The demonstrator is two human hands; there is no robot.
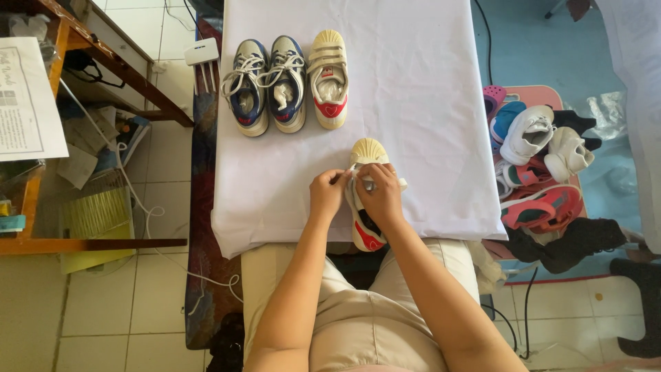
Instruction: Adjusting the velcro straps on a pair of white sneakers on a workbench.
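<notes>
A cream shoe with a red heel (368,154) lies near the front edge of the white-covered table (427,103), toe pointing away from me. My left hand (328,193) pinches its strap or upper on the left side. My right hand (380,195) covers the middle of the shoe and grips it from the right. Further back stand the matching cream shoe with a red heart (328,79) and a pair of blue and grey laced sneakers (267,84), side by side.
A pile of several shoes (540,162) in white, pink, red and blue lies on a mat to the right of the table. A wooden desk (82,48) with papers stands at the left. Cables run over the tiled floor.
</notes>
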